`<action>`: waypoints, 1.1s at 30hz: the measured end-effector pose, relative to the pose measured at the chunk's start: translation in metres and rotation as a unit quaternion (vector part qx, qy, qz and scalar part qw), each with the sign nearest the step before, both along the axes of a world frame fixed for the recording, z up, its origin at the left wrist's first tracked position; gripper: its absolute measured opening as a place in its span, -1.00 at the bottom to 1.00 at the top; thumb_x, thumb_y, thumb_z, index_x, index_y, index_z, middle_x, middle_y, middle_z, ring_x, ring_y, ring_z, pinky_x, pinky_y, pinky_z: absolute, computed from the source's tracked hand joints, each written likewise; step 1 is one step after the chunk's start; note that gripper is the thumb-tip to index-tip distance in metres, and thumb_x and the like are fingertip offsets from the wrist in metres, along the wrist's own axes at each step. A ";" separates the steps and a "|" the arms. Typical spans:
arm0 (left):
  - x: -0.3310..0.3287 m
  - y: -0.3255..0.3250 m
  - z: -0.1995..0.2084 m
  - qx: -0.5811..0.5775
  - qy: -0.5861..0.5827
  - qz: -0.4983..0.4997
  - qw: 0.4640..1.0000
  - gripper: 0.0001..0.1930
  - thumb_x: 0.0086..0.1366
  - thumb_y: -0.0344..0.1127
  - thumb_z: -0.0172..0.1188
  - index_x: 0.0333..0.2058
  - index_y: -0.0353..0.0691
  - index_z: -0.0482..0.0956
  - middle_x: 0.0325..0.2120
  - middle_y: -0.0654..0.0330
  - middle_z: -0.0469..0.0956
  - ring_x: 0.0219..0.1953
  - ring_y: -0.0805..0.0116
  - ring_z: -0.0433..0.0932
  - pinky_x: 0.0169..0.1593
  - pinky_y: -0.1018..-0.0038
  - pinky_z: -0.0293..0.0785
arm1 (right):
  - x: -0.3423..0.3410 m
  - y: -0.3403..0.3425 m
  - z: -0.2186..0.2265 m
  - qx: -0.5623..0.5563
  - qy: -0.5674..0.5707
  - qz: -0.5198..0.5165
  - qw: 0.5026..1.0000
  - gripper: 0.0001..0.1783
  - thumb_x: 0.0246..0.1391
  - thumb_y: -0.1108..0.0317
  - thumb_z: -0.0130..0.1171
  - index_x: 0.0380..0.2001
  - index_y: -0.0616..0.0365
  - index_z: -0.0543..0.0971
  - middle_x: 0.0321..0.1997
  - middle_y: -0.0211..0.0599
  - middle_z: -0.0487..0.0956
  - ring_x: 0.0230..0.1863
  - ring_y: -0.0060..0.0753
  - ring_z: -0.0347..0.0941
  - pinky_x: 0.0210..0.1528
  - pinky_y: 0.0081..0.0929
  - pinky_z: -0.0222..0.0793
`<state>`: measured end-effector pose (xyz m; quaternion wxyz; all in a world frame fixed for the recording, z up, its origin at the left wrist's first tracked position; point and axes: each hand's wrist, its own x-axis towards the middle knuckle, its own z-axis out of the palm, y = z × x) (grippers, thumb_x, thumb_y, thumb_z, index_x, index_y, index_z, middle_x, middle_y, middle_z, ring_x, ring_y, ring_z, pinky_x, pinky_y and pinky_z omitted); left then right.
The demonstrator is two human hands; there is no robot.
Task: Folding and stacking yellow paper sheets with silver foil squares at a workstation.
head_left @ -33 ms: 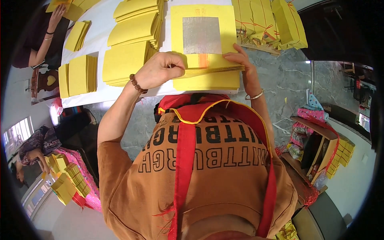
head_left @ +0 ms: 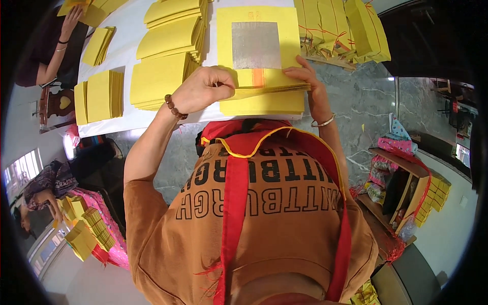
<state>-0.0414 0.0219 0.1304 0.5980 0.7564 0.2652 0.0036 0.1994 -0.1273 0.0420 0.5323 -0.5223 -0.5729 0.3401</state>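
In front of me on the table lies a stack of yellow paper sheets (head_left: 290, 38). The top one carries a silver square (head_left: 255, 46) and an orange stripe. Several sheets are lifted along their near edge, bent up over the lower yellow paper (head_left: 262, 107). At the left end of that edge my left hand (head_left: 201, 89) is closed, thumb and fingers pinching the sheets. My right hand (head_left: 314, 84) grips the right end, fingers resting on top; its thumb is hidden.
Folded yellow paper stacks (head_left: 165, 71) stand left of my sheets, with smaller bundles (head_left: 105, 94) further left. Yellow bundles tied with red string (head_left: 368, 30) lie at the far right. A person's hand (head_left: 73, 18) touches yellow paper at the far left. A wooden shelf (head_left: 406, 183) stands right.
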 end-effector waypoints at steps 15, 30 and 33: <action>0.001 0.001 0.003 -0.002 0.013 -0.015 1.000 -0.87 0.02 -0.40 0.09 -0.55 -0.38 0.48 -0.62 0.23 0.42 -0.51 0.48 0.36 -0.39 0.54 0.29 | -0.004 -0.001 0.004 -0.020 0.036 -0.013 0.999 -0.11 0.03 -0.42 -0.51 -0.11 0.12 0.50 0.02 -0.38 0.45 0.32 -0.25 -0.10 0.31 -0.28 -0.25; 0.000 0.002 -0.003 -0.019 -0.010 -0.015 1.000 -0.89 0.02 -0.43 0.09 -0.57 -0.38 0.45 -0.63 0.27 0.38 -0.53 0.54 0.32 -0.42 0.57 0.26 | 0.002 -0.003 0.009 0.010 0.007 0.025 1.000 -0.35 -0.13 -0.15 0.00 -0.06 0.07 0.47 0.06 -0.42 0.42 0.33 -0.19 -0.10 0.32 -0.22 -0.23; 0.001 0.004 -0.001 -0.033 -0.008 -0.011 0.999 -0.89 0.03 -0.45 0.08 -0.57 -0.39 0.45 -0.63 0.28 0.37 -0.54 0.56 0.31 -0.44 0.59 0.25 | 0.000 -0.004 0.015 -0.009 0.007 0.030 0.999 -0.38 -0.20 -0.06 0.14 -0.06 0.05 0.47 0.06 -0.44 0.42 0.33 -0.19 -0.09 0.32 -0.21 -0.21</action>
